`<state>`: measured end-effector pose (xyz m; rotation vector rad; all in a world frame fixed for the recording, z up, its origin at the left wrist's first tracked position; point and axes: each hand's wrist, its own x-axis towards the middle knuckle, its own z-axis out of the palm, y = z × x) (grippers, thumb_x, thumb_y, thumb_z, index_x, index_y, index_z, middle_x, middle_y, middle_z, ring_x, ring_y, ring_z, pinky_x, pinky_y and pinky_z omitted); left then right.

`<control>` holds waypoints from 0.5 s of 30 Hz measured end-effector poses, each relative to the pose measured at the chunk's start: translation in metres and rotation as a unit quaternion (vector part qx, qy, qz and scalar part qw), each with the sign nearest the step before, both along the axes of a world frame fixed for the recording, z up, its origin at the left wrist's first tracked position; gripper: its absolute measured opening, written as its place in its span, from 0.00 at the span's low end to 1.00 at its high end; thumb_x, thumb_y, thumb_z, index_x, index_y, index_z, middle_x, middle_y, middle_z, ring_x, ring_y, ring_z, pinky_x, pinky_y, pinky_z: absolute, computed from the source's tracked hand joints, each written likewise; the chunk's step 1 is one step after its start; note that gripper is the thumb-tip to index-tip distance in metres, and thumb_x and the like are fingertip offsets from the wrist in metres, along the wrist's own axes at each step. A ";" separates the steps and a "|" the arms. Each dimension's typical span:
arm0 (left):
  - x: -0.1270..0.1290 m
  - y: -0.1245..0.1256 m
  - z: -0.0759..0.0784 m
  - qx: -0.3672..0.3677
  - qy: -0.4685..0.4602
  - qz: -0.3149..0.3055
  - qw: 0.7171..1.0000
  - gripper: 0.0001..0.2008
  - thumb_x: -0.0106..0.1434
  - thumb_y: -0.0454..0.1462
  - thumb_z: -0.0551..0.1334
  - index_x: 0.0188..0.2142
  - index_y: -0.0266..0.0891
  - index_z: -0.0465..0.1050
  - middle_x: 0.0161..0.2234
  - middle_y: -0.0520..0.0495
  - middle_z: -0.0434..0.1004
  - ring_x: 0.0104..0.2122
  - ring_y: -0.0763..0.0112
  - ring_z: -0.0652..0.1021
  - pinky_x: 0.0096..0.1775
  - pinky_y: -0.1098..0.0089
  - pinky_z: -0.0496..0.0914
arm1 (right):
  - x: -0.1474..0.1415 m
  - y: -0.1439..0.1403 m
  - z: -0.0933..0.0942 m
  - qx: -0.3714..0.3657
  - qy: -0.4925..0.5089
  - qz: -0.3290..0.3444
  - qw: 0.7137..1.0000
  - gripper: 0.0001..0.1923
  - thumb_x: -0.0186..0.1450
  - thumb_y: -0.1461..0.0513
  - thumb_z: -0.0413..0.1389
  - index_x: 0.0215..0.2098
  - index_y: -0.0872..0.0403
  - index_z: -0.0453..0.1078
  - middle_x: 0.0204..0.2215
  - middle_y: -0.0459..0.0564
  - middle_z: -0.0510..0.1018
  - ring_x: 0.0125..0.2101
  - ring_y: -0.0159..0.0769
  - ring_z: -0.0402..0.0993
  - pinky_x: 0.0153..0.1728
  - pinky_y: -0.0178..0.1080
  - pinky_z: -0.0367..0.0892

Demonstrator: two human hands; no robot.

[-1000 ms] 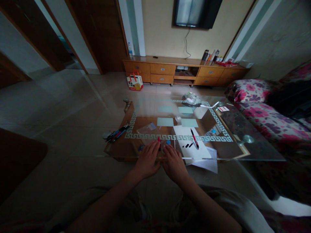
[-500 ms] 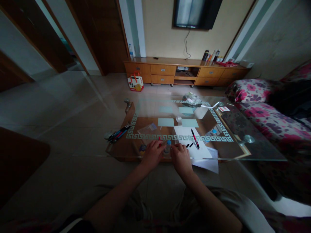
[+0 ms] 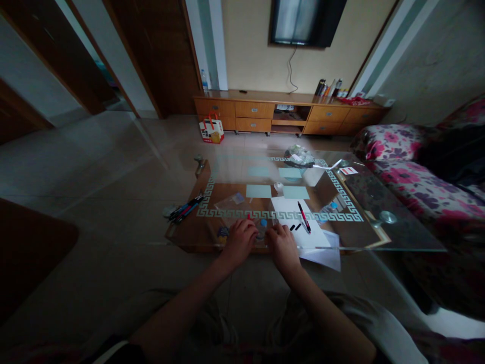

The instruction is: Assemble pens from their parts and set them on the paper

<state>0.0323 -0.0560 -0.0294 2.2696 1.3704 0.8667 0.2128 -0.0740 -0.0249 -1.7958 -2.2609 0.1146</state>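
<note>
Over the near edge of the glass table (image 3: 409,237), my left hand (image 3: 241,237) is closed, its fingers curled inward. A small red piece (image 3: 248,216) shows just beyond its knuckles; I cannot tell whether the hand holds it. My right hand (image 3: 281,241) is closed too, thumb and fingers together, and whatever is in it is hidden. A narrow gap separates the hands, and a bottle's blue cap (image 3: 263,222) shows there, seemingly below the glass. Right of my right hand, two short black pieces (image 3: 295,227) and a red-and-black pen (image 3: 304,216) lie on white paper (image 3: 316,236).
A bundle of pens (image 3: 185,210) lies at the table's left end. Clear plastic packaging (image 3: 227,205) is beyond my left hand. A crumpled plastic bag (image 3: 299,154) sits at the far side. A flowered sofa (image 3: 401,174) flanks the right; a wooden TV cabinet (image 3: 253,108) stands behind.
Both hands have shifted very slightly, and the fingers of my left hand are turned a little further inward. The pen, the paper and the black pieces stay where they were.
</note>
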 end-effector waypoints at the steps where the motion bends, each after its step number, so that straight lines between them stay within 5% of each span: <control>1: 0.001 -0.001 0.001 -0.013 -0.035 0.006 0.999 0.07 0.67 0.35 0.58 0.38 0.41 0.76 0.43 0.44 0.74 0.48 0.60 0.71 0.53 0.57 0.65 | 0.000 0.000 0.001 0.000 0.004 0.003 1.000 0.09 0.70 0.65 0.51 0.40 0.51 0.73 0.42 0.55 0.73 0.44 0.45 0.64 0.45 0.43 0.60; 4: 0.003 -0.003 0.004 -0.084 -0.160 0.012 0.983 0.08 0.68 0.39 0.57 0.39 0.40 0.75 0.39 0.46 0.75 0.43 0.63 0.74 0.48 0.63 0.67 | -0.002 0.000 0.005 0.005 0.050 0.009 0.999 0.08 0.70 0.65 0.50 0.40 0.51 0.72 0.40 0.55 0.74 0.43 0.44 0.66 0.45 0.42 0.61; 8: 0.004 -0.007 0.006 -0.218 -0.321 0.000 0.921 0.12 0.67 0.44 0.60 0.39 0.38 0.73 0.34 0.48 0.75 0.35 0.68 0.75 0.40 0.69 0.69 | -0.006 0.000 0.005 -0.001 0.224 -0.006 0.975 0.06 0.69 0.63 0.51 0.40 0.54 0.71 0.36 0.52 0.76 0.39 0.41 0.71 0.42 0.39 0.64; 11: 0.001 -0.010 0.007 -0.286 -0.417 0.006 0.863 0.14 0.65 0.46 0.62 0.41 0.37 0.74 0.33 0.48 0.76 0.34 0.69 0.75 0.39 0.69 0.70 | -0.008 0.002 0.003 -0.047 0.385 -0.024 0.921 0.08 0.68 0.58 0.53 0.38 0.54 0.72 0.32 0.50 0.78 0.32 0.37 0.73 0.37 0.37 0.66; 15: -0.004 -0.011 0.005 -0.331 -0.485 0.002 0.809 0.19 0.64 0.46 0.64 0.49 0.37 0.74 0.36 0.46 0.76 0.34 0.71 0.75 0.39 0.69 0.70 | -0.010 0.006 0.000 -0.124 0.580 -0.033 0.805 0.14 0.64 0.53 0.59 0.41 0.55 0.74 0.33 0.49 0.80 0.32 0.36 0.74 0.35 0.37 0.68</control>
